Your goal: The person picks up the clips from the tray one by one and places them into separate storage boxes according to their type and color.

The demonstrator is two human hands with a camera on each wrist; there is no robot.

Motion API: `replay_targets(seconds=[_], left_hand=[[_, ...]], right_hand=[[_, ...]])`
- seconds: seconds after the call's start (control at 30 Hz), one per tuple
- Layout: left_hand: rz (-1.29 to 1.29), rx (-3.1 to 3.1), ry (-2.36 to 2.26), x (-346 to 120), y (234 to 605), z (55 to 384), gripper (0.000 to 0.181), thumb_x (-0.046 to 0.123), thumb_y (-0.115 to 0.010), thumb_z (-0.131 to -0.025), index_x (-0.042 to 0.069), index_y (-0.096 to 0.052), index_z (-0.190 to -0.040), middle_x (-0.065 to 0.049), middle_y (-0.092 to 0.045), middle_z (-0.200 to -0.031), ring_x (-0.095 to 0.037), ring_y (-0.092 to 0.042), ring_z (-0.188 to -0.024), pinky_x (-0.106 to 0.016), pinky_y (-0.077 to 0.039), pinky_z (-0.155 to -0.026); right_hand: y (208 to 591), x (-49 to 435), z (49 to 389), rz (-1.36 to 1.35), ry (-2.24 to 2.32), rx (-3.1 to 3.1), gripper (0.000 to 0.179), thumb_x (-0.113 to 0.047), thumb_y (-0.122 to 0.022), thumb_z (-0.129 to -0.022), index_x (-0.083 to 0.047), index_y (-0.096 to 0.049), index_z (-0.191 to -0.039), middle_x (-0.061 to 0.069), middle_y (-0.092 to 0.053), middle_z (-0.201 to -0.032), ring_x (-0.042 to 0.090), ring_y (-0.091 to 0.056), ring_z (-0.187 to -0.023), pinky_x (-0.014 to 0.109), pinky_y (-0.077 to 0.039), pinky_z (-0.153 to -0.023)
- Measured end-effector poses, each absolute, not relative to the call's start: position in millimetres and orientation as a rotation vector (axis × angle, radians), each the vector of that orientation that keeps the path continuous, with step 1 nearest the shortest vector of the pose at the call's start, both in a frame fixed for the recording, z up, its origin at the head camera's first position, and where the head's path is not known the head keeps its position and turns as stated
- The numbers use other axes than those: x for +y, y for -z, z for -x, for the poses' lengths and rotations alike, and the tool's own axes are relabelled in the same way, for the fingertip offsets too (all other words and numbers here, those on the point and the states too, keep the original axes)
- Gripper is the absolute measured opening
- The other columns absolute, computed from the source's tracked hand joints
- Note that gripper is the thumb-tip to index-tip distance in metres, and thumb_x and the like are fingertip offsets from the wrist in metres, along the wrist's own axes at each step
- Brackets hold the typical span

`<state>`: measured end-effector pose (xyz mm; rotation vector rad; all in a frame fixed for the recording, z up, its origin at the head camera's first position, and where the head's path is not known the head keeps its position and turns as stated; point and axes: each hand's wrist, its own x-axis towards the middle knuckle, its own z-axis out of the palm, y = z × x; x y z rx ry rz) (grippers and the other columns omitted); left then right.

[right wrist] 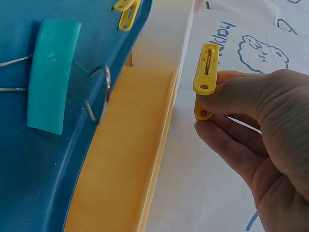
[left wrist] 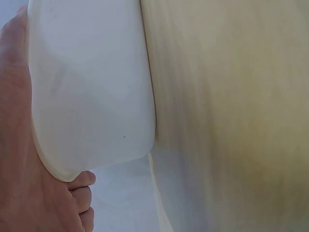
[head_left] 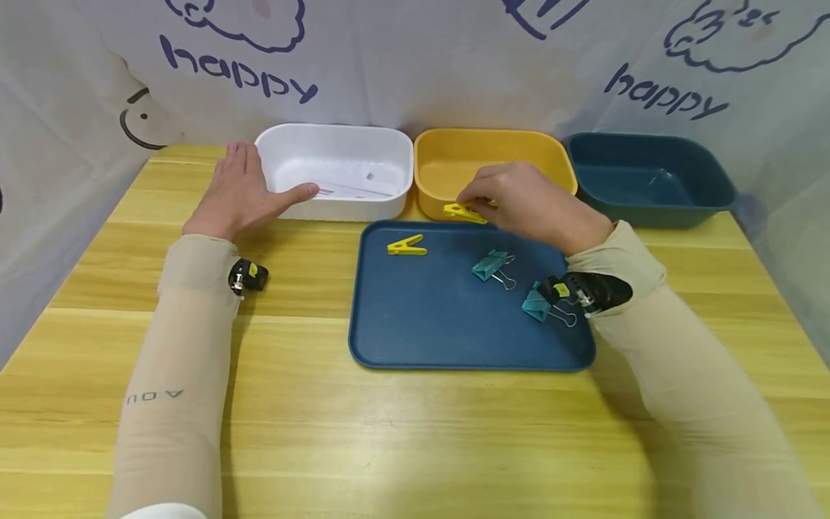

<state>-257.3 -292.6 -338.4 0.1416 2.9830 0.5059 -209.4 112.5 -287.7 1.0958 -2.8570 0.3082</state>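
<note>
My right hand (head_left: 527, 203) pinches a yellow clothespin (head_left: 463, 212) between thumb and fingers, above the near edge of the yellow bin (head_left: 428, 203). The right wrist view shows that clothespin (right wrist: 205, 72) end-on at the fingertips. A second yellow clothespin (head_left: 406, 246) lies on the blue tray (head_left: 421, 324), near its back left corner. Two teal binder clips (head_left: 491, 264) lie farther right on the tray, one partly behind the wrist camera. My left hand (head_left: 235, 193) rests on the left corner of the white bin (head_left: 340, 210), fingers straight and thumb across the front rim.
A dark teal bin (head_left: 655, 216) stands to the right of the yellow one, the three bins in a row along the back of the wooden table (head_left: 292, 404). Behind them hangs a white cloth (head_left: 402, 65) with drawings. A few thin pale items lie in the white bin.
</note>
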Motion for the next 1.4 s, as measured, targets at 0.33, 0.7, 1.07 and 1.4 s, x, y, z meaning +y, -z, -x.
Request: replay_targets(seconds=[0.33,0.7,1.07,1.4], left_hand=[[-0.120,2.962,-0.500,-293,340,258,0.135,0.092,-0.040,-0.084,-0.004,0.018,-0.160,-0.025,0.022,-0.169,-0.042,0.021,-0.160,-0.057,0.009,-0.134],[-0.120,2.966,-0.493,-293,342,259,0.135,0.092,-0.039,-0.084,-0.003,0.018,-0.160,-0.024,0.022,-0.170,-0.040,0.022,-0.160,-0.057,0.009,-0.134],[-0.124,2.985,-0.508,-294,340,260,0.134,0.091,-0.042,-0.084,-0.003,0.016,-0.161,-0.025,0.017,-0.172,-0.040,0.019,-0.161,-0.056,0.009,-0.135],[-0.120,2.990,-0.506,-295,341,260,0.134,0.090,-0.043,-0.085,-0.002,0.016,-0.162,-0.025,0.016,-0.172,-0.041,0.018,-0.161,-0.056,0.009,-0.135]], right_hand=[[292,113,217,-1.073,-0.326,-2.876,0.025,-0.005,-0.073,-0.095,-0.006,-0.078,-0.119,0.013,-0.078,-0.114,0.029,-0.072,-0.102,0.043,-0.063,-0.096],[292,116,228,-1.028,-0.307,-2.886,0.025,-0.005,-0.071,-0.096,-0.005,-0.077,-0.120,0.015,-0.078,-0.116,0.032,-0.072,-0.104,0.046,-0.062,-0.097],[289,120,238,-0.952,-0.317,-2.952,0.029,-0.006,-0.069,-0.098,-0.007,-0.075,-0.126,0.014,-0.076,-0.122,0.032,-0.068,-0.108,0.047,-0.060,-0.102],[289,122,248,-0.911,-0.258,-2.950,0.028,-0.006,-0.066,-0.100,-0.004,-0.073,-0.127,0.017,-0.074,-0.124,0.035,-0.068,-0.113,0.051,-0.057,-0.105]])
